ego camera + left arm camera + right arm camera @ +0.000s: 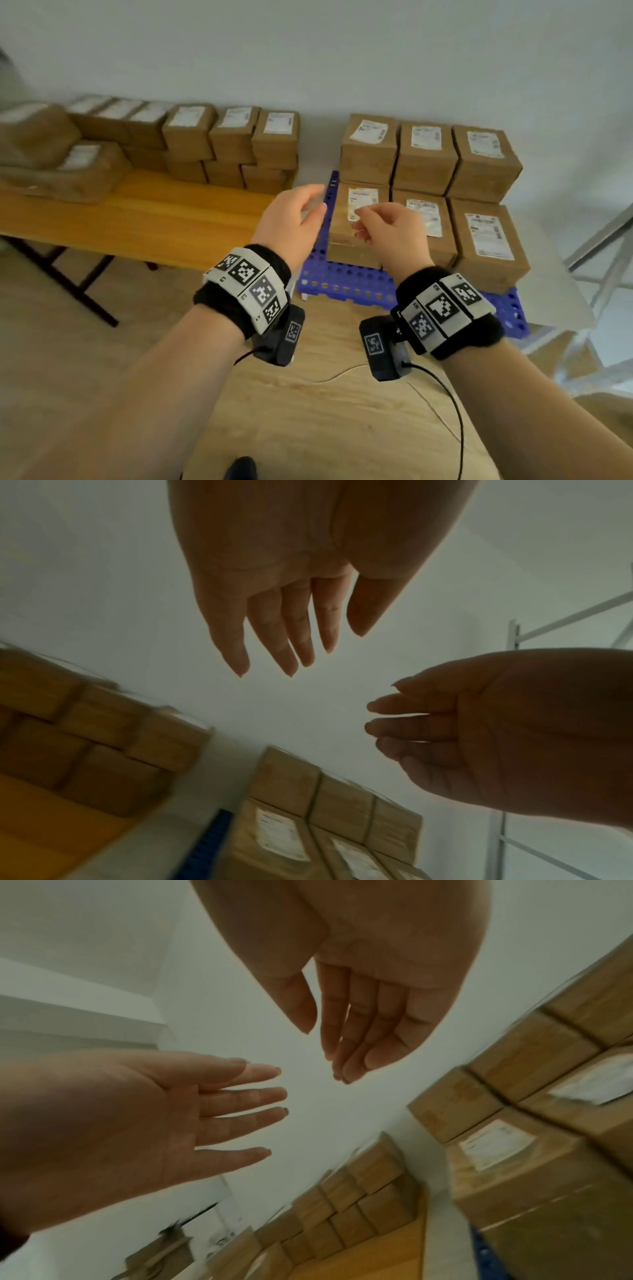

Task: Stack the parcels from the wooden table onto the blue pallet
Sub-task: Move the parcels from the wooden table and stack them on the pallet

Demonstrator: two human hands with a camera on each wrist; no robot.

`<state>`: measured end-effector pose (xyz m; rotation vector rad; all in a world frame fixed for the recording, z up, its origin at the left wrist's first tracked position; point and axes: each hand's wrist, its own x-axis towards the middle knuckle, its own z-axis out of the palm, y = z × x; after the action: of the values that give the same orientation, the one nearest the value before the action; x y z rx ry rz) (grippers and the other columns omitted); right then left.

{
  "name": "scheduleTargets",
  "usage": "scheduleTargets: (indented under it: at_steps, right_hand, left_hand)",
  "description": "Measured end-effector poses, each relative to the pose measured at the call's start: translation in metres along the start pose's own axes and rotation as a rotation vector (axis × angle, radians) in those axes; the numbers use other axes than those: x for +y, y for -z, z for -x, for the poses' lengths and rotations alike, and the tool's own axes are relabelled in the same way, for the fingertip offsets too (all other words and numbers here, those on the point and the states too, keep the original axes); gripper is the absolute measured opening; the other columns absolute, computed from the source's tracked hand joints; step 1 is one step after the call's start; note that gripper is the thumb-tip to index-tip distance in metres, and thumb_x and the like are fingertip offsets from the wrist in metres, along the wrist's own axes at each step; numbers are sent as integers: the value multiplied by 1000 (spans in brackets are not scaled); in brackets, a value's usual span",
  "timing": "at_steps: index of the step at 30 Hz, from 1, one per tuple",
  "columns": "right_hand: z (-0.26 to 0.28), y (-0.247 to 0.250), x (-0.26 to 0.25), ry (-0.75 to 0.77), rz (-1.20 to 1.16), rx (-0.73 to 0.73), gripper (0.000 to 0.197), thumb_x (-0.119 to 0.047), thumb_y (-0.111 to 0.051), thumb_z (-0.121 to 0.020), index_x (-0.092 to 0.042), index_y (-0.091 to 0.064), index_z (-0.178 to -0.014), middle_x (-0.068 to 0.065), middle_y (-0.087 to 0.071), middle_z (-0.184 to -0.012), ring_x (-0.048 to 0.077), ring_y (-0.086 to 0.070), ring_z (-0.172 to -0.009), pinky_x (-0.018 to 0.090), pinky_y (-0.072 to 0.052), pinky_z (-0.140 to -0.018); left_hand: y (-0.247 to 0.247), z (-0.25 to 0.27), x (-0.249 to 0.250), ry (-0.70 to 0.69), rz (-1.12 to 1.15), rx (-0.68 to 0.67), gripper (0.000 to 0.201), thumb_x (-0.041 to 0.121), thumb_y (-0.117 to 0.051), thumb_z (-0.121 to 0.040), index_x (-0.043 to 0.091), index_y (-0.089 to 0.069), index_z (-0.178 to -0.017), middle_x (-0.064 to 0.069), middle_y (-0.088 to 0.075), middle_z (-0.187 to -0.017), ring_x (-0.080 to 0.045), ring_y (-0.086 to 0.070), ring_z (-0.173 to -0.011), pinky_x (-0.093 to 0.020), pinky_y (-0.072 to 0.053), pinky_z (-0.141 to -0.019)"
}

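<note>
Left hand (pixel 291 219), right hand (pixel 387 229) both empty, fingers (pixel 287 647) relaxed. Next: swing to table (pixel 171 219), take parcel (pixel 274 137) by opposite sides, set on blue pallet (pixel 342 277) flush with neighbours.

leftmost parcels (pixel 37 137) blurred, blue pallet (pixel 346 281) mostly hidden under boxes

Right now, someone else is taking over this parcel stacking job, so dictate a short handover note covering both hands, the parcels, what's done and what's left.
Left hand: open, empty, in the air.
Right hand: open, empty, above the pallet's front left parcel.
Blue plastic pallet carries brown cardboard parcels: three in front, a taller row of three behind.
Many more brown parcels still sit stacked along the back of the wooden table.
Left: carry those over and stack them.
</note>
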<state>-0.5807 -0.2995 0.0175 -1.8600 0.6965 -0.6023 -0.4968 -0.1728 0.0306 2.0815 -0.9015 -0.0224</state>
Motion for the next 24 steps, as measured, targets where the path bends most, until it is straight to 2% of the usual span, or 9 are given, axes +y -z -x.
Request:
scheduleTargets:
  at_steps: [2, 4, 7, 10, 13, 19, 24]
  right_hand:
    - [3, -40, -17, 17, -5, -62, 17, -21, -54, -93, -17, -67, -84, 1, -69, -78, 15, -64, -74, 35, -54, -78]
    - [5, -86, -35, 39, -16, -116, 15, -22, -53, -94, -17, -67, -89, -1, -69, -80, 13, -64, -75, 37, -55, -82]
    - [11, -163, -67, 66, -43, -177, 15, -24, -53, -94, -23, -65, -85, -2, -69, -82, 15, -65, -81, 36, -55, -83]
    - [19, -240, -99, 83, -78, -219, 14, -24, -53, -94, -23, -65, -86, -3, -69, -81, 15, -65, -81, 38, -56, -82]
    - [25, -305, -123, 90, -85, -247, 18, -25, -54, -93, -28, -63, -78, -1, -69, -81, 18, -67, -82, 42, -56, -83]
    - [15, -380, -149, 95, -80, -309, 17, -23, -53, -93, -16, -68, -90, -1, -69, -84, 14, -66, -78, 41, -56, -83]
    - [-29, -439, -157, 92, -65, -342, 16, -24, -53, -93, -17, -68, -90, -1, -69, -83, 16, -66, -82, 39, -56, -82]
  left_hand:
    - [33, 8, -25, 36, -5, 39, 37, 23, -45, -96, 19, -48, -133, 2, -53, -131, -10, -49, -120, -23, -38, -100]
    - [68, 16, -54, 68, -38, 65, 37, 24, -45, -96, 20, -47, -133, 4, -53, -130, -9, -49, -119, -26, -40, -101]
    - [128, 25, -104, 115, -82, 92, 38, 26, -44, -96, 21, -46, -133, 5, -53, -130, -7, -50, -117, -26, -42, -100]
    - [190, 33, -157, 155, -127, 129, 35, 25, -44, -96, 21, -49, -131, 5, -55, -128, -6, -51, -114, -24, -42, -97]
    - [241, 38, -202, 196, -151, 153, 32, 24, -44, -97, 20, -54, -127, 5, -57, -124, -6, -52, -111, -22, -42, -95]
    - [294, 30, -264, 239, -110, 180, 30, 22, -45, -97, 20, -56, -124, 6, -59, -122, 0, -49, -104, -16, -37, -90]
    - [317, -11, -318, 286, -84, 196, 30, 23, -45, -97, 19, -57, -124, 5, -60, -121, 0, -50, -102, -15, -36, -87]
